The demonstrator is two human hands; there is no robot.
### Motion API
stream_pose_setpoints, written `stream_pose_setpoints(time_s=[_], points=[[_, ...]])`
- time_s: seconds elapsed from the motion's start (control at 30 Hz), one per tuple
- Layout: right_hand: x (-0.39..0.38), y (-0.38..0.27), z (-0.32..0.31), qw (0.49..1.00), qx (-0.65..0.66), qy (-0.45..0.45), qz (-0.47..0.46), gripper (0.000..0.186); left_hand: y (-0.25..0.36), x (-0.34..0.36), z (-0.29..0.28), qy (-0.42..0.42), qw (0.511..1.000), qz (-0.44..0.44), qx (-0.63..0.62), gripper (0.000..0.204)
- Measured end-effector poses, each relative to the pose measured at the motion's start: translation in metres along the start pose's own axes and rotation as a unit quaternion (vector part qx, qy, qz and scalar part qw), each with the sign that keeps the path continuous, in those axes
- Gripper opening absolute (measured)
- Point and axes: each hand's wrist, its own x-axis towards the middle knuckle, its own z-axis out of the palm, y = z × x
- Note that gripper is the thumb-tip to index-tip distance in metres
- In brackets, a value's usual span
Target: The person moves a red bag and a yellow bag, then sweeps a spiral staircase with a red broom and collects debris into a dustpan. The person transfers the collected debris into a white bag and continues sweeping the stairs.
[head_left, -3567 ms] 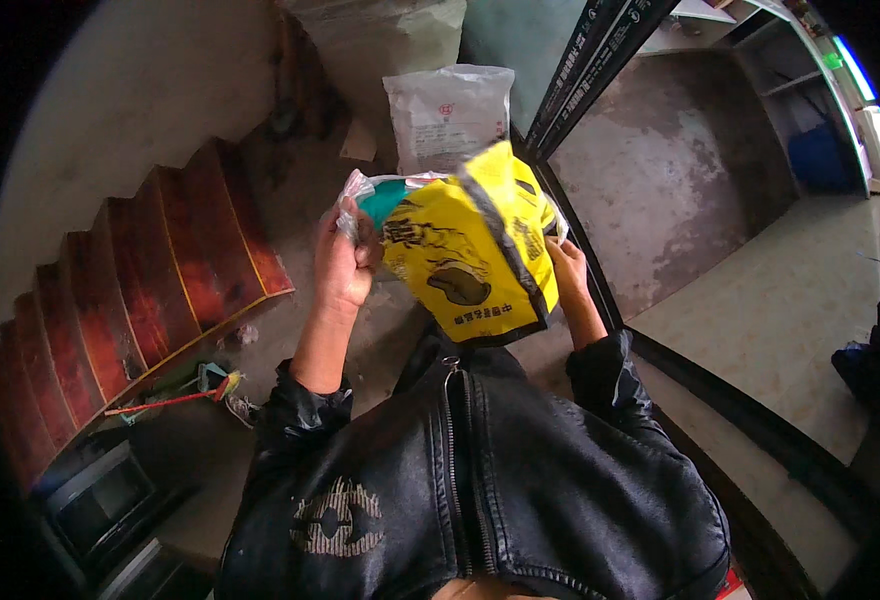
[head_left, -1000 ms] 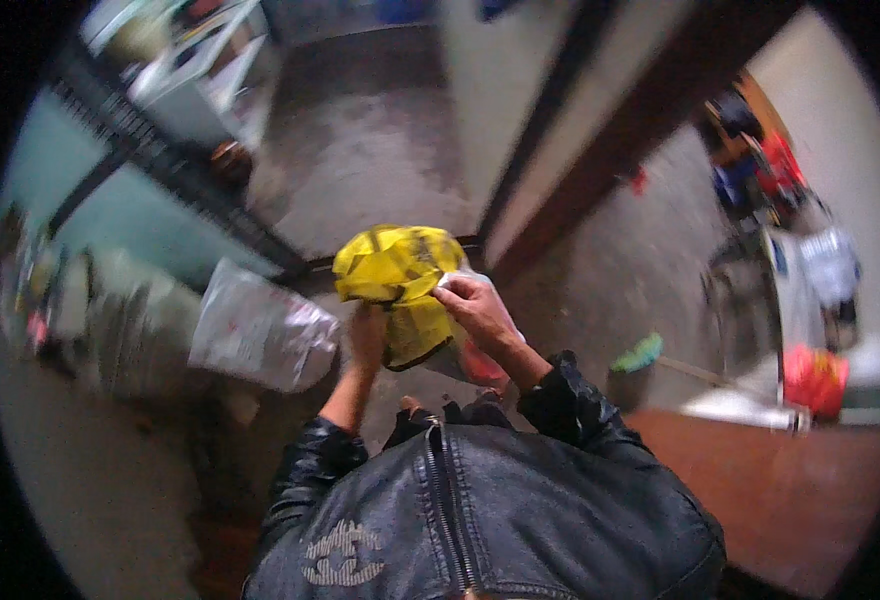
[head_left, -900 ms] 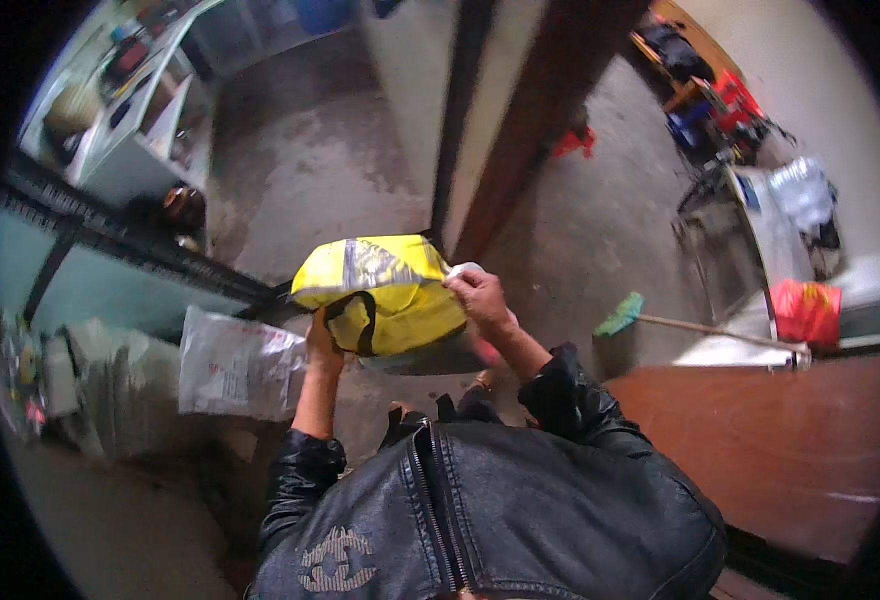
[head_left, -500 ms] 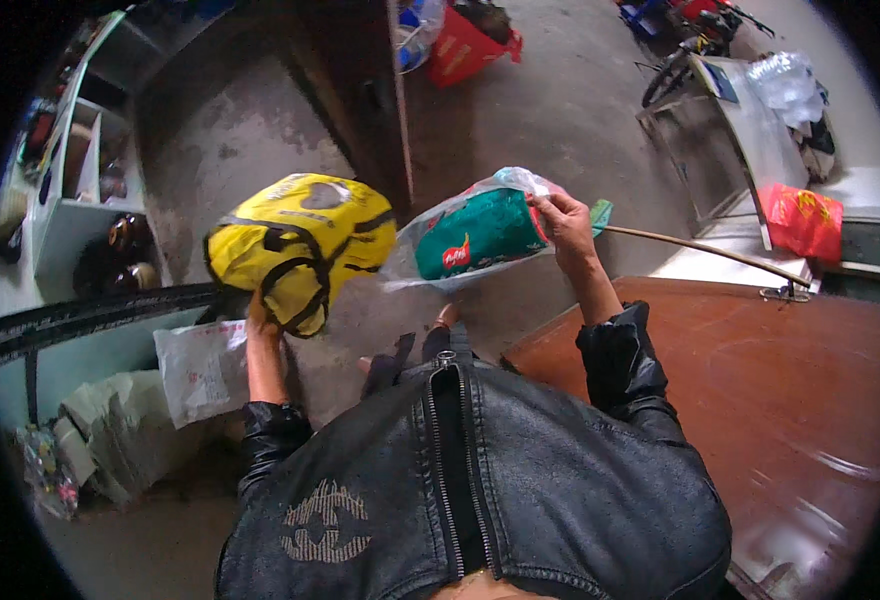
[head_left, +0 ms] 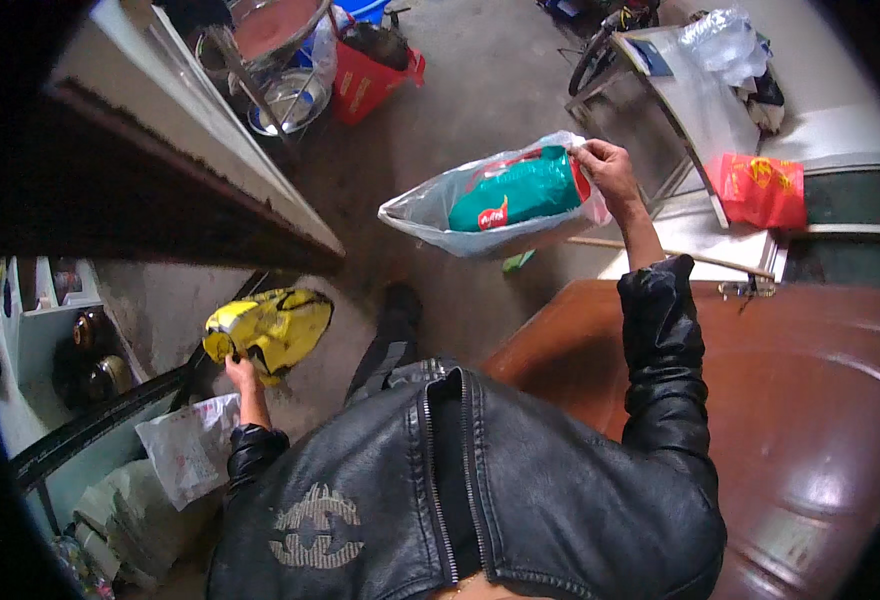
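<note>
My left hand (head_left: 243,372) is closed on one end of a yellow bag (head_left: 295,325) with black trim, held low at my left beside a dark rail. Out in front and to the right, my right hand (head_left: 608,172) pinches the upper right corner of a clear plastic bag (head_left: 415,213). A green and red package (head_left: 520,195) lies inside that bag, which hangs tilted with its left end drawn to a point. Whatever the yellow bag contains is hidden.
A door edge (head_left: 290,225) juts in from the left. The brown tabletop (head_left: 760,400) is by my right arm, with a stick (head_left: 680,255) past its far edge. Beyond are a red bag (head_left: 760,190), a red bucket-like container (head_left: 370,85) and a basin (head_left: 290,100). A white plastic bag (head_left: 195,445) hangs near my left sleeve.
My view has swung. My left hand has carried the yellow bag lower and away from the clear bag. My right arm reaches further out with the clear bag, still pinched.
</note>
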Motion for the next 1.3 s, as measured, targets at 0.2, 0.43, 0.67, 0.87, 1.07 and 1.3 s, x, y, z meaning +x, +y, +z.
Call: stream_pose_setpoints(time_s=[0.2, 0.43, 0.67, 0.87, 1.07, 1.3], points=[[0.052, 0.026, 0.004, 0.995, -0.071, -0.059, -0.048, 0.022, -0.018, -0.019, 0.001, -0.075, 0.978, -0.001, 0.194, 0.032], [0.165, 0.017, 0.011, 0.959, -0.177, -0.211, -0.059, 0.026, 0.054, -0.067, 0.048, -0.074, 0.964, -0.158, 0.203, 0.04], [0.331, 0.032, 0.058, 0.927, -0.196, -0.31, -0.072, 0.026, 0.069, -0.087, 0.078, -0.051, 0.971, -0.208, 0.108, 0.026], [0.506, 0.01, 0.155, 0.839, -0.263, -0.44, -0.181, 0.021, 0.069, -0.12, 0.12, -0.031, 0.978, -0.205, 0.037, 0.039], [0.685, 0.003, 0.255, 0.831, -0.312, -0.385, -0.253, 0.02, 0.232, -0.157, 0.192, 0.075, 0.899, -0.403, 0.152, 0.04], [0.766, 0.021, 0.346, 0.857, -0.269, -0.35, -0.267, 0.02, 0.297, -0.22, 0.24, 0.161, 0.858, -0.456, 0.173, 0.039]])
